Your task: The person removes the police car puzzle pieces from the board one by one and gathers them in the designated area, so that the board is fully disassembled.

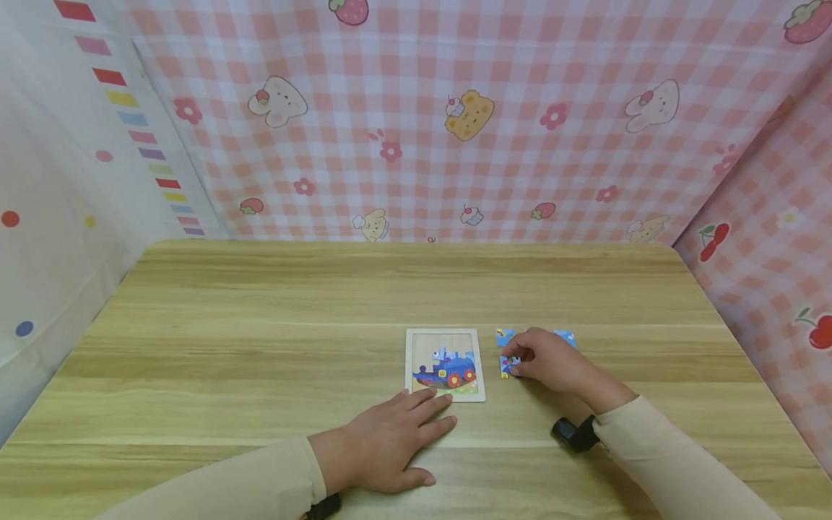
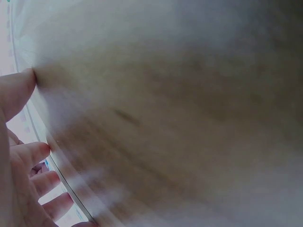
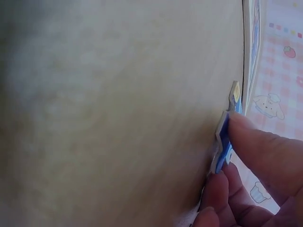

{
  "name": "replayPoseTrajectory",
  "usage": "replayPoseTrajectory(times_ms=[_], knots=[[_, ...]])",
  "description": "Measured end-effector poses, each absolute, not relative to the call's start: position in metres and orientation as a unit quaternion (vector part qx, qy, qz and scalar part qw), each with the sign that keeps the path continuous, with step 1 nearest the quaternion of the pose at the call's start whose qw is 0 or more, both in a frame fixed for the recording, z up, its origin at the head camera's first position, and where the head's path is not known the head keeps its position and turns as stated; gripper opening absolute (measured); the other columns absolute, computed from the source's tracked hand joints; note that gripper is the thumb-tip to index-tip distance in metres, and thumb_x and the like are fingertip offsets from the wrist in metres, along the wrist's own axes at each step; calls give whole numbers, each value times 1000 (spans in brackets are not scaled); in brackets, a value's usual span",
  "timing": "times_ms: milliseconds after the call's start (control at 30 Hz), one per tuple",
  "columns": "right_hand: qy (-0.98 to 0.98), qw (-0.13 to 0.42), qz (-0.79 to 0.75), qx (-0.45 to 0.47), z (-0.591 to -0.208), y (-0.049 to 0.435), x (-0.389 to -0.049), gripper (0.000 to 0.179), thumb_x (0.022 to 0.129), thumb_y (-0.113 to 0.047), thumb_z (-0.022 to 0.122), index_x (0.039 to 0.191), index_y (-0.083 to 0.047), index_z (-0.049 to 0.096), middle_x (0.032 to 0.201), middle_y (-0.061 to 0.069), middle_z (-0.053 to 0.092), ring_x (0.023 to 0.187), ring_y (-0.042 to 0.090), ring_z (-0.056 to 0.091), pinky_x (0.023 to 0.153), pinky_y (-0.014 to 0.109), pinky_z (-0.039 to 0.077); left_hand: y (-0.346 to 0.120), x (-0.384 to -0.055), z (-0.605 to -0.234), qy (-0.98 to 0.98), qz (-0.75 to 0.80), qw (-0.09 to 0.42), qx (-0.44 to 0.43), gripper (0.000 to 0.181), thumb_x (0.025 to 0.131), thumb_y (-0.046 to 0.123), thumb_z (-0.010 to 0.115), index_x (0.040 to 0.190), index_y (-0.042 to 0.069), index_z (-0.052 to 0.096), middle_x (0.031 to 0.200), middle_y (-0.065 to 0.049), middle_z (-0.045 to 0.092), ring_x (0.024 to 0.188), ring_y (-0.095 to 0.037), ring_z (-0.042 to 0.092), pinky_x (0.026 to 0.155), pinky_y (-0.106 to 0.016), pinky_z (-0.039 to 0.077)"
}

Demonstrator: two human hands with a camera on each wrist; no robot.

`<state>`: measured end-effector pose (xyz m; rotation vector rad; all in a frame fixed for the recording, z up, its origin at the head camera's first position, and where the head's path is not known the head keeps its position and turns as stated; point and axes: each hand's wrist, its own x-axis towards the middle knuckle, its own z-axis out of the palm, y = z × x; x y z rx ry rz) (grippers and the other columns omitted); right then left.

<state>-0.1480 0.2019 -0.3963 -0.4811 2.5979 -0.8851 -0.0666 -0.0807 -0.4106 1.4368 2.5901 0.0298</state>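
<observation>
A square puzzle board with a pale frame (image 1: 482,368) lies on the table, partly filled with a blue train picture (image 1: 445,372). My left hand (image 1: 393,440) rests palm down with fingers spread, fingertips at the board's lower edge. To the right of the board, my right hand (image 1: 555,363) pinches a blue puzzle piece (image 3: 222,144) between thumb and fingers, tilted close over the table. Right beside those fingertips shows another piece with a yellow corner (image 3: 236,91). Further loose pieces lie behind the right hand, partly hidden by it.
One loose blue piece (image 1: 504,337) lies beyond the right fingertips, another (image 1: 567,337) beyond the knuckles. The wooden table (image 1: 260,325) meets a pink checked cloth (image 1: 416,144) at its far edge. A black wrist camera (image 1: 574,435) sits under the right sleeve.
</observation>
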Motion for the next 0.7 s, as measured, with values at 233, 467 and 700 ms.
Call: replayPoseTrajectory(times_ms=[233, 467, 700], knots=[[919, 174, -309, -171, -396, 201, -148, 11, 82, -3, 73, 93, -3, 71, 85, 2, 61, 81, 16, 52, 73, 32, 45, -80, -66, -411, 871, 9, 94, 482, 68, 93, 56, 49, 148, 17, 40, 154, -7, 34, 141, -27, 32, 108, -45, 36], [919, 173, -309, -173, -396, 201, -149, 11, 82, -2, 73, 93, -4, 71, 86, 2, 62, 82, 16, 53, 74, 32, 46, -81, -66, -411, 871, 10, 87, 484, 68, 93, 56, 50, 148, 17, 40, 153, -7, 35, 140, -28, 33, 108, -45, 37], [916, 173, -315, -179, -396, 201, -149, 11, 81, -2, 73, 91, -4, 70, 85, 2, 62, 81, 15, 53, 73, 32, 45, -81, -66, -411, 871, 11, 80, 485, 68, 92, 56, 51, 147, 16, 41, 152, -7, 37, 140, -28, 34, 107, -45, 38]])
